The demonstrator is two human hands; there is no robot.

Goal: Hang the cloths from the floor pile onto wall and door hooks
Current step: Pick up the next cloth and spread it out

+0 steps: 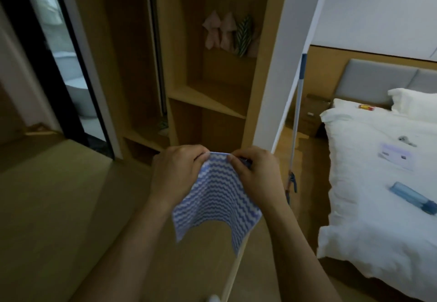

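Head camera looks down at two bare arms reaching out in the middle of the frame. The left hand [176, 171] and the right hand [254, 174] each pinch the top edge of a blue and white wavy-striped cloth [216, 197]. The fingers of both hands are curled tight on that edge, close together, and the rest of the cloth hangs down loose between the arms, off the floor. I think this is the step where the person finds the loop or corner of the cloth so it can go on a hook. Up in the top middle of the frame is a wooden closet nook [220, 103] with shelves, and some pink cloths [218, 32] and a green leafy cloth [243, 35] already hang there in a bunch. I cannot see the hooks themselves. The next move, I guess, calls for lifting the cloth up toward that spot and slipping its top edge over a free hook, keeping a good hold so it does not drop. On the right side is a white bed [378, 183] with a blue bottle [412, 197] lying on it, and a mop handle [296, 122] leans by the white wall edge [283, 65].
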